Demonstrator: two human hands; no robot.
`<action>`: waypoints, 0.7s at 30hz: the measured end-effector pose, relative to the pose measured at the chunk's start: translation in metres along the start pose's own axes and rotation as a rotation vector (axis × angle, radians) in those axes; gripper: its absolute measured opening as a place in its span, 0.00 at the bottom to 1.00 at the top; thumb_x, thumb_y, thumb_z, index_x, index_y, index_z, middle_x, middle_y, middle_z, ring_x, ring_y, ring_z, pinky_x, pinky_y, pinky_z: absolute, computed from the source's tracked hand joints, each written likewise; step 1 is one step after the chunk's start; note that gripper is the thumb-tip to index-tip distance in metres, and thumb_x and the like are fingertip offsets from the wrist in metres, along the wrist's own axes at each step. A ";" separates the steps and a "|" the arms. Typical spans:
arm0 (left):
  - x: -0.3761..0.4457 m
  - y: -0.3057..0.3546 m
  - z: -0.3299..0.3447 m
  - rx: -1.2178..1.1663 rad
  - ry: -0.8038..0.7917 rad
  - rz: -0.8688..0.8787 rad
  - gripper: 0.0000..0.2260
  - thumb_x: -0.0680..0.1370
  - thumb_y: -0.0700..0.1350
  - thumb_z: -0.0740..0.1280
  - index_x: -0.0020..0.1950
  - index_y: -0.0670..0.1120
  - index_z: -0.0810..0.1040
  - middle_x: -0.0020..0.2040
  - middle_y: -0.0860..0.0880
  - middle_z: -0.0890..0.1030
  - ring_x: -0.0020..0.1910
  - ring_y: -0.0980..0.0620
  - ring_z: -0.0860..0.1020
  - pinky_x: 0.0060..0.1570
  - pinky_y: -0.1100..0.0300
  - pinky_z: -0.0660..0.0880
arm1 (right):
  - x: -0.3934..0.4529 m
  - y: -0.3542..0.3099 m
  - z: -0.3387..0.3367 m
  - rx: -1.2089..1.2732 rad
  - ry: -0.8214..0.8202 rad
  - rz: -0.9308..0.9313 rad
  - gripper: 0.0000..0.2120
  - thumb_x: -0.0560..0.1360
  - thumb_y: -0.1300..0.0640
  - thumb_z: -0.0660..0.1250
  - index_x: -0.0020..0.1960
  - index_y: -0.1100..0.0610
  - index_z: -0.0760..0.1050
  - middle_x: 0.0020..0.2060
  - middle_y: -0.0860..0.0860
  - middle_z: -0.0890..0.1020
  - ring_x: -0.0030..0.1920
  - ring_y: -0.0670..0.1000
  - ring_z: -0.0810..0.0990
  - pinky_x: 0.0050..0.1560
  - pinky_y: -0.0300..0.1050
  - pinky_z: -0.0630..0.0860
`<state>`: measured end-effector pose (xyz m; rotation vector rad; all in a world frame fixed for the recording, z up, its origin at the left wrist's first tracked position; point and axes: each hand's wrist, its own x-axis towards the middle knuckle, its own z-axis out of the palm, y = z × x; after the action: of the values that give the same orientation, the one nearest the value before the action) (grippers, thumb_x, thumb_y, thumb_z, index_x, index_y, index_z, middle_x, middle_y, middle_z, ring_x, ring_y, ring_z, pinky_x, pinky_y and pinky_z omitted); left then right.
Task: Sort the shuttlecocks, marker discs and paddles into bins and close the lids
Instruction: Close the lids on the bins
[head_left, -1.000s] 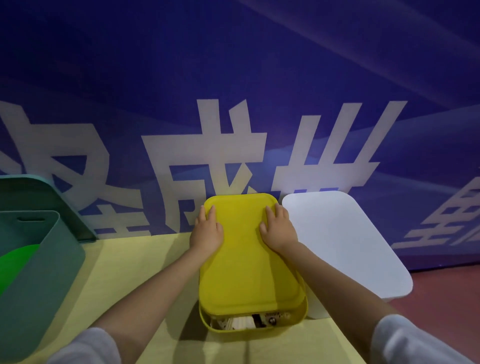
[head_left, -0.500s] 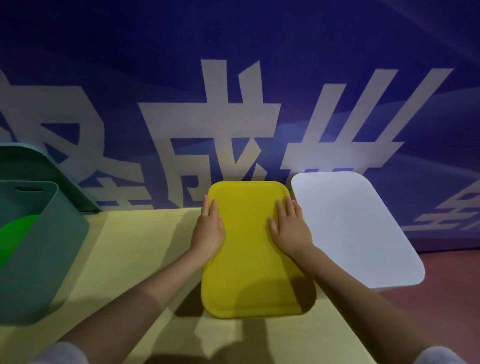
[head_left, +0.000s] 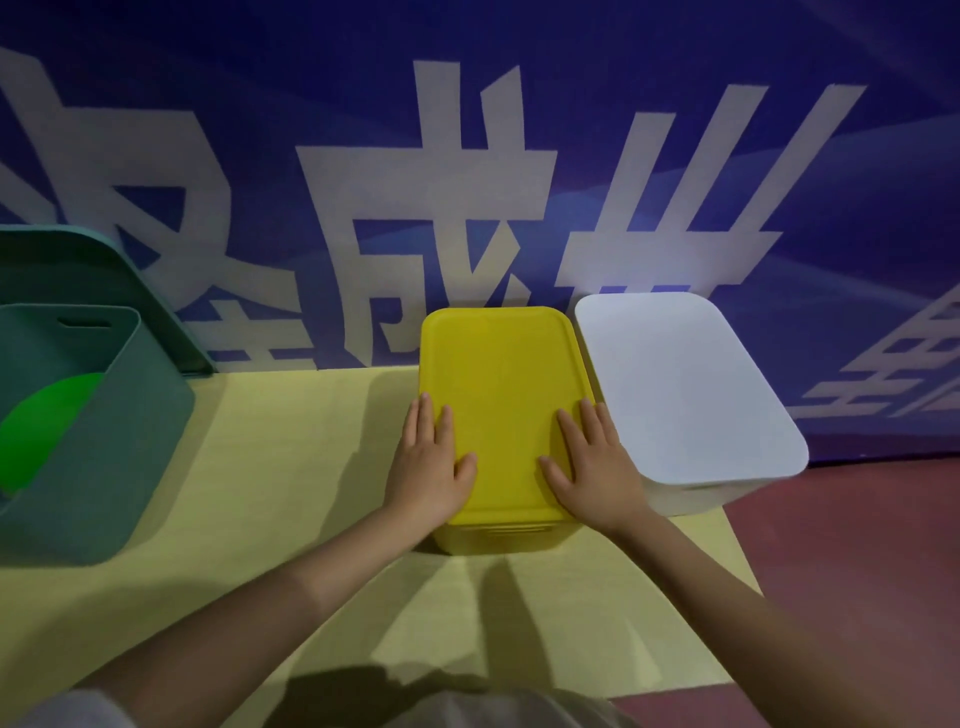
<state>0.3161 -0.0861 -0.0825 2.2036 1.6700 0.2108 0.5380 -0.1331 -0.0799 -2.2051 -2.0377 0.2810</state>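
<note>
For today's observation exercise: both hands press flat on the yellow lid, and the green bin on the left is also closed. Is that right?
Not quite. The head view shows both hands, left and right, flat on the yellow lid, but the green bin is open, its lid leaning behind it.

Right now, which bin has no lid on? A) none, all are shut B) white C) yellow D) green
D: the green bin stands open with its lid leaning behind it, while the yellow lid sits under both flat hands and the white lid is on.
</note>
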 end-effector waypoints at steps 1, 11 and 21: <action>-0.003 0.000 0.000 -0.014 0.001 0.001 0.32 0.81 0.58 0.53 0.79 0.46 0.45 0.78 0.46 0.38 0.76 0.49 0.36 0.74 0.53 0.49 | -0.011 -0.003 0.001 -0.001 0.008 0.007 0.43 0.70 0.29 0.37 0.78 0.52 0.50 0.78 0.55 0.47 0.77 0.56 0.41 0.75 0.53 0.49; -0.007 -0.001 0.004 -0.212 0.087 0.014 0.30 0.79 0.54 0.60 0.78 0.47 0.55 0.79 0.49 0.44 0.77 0.51 0.41 0.72 0.54 0.56 | -0.031 -0.011 0.012 -0.006 0.140 0.003 0.36 0.75 0.33 0.42 0.75 0.51 0.62 0.76 0.56 0.58 0.77 0.57 0.49 0.75 0.55 0.50; -0.027 -0.030 0.013 0.227 0.114 0.658 0.28 0.76 0.67 0.55 0.74 0.58 0.64 0.76 0.53 0.62 0.75 0.50 0.59 0.73 0.47 0.48 | -0.037 0.023 0.022 -0.195 0.269 -0.593 0.24 0.80 0.42 0.53 0.72 0.51 0.66 0.71 0.55 0.70 0.72 0.58 0.67 0.68 0.56 0.62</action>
<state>0.2859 -0.1076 -0.1026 2.9013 0.9956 0.3305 0.5531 -0.1724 -0.1043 -1.5031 -2.5012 -0.2692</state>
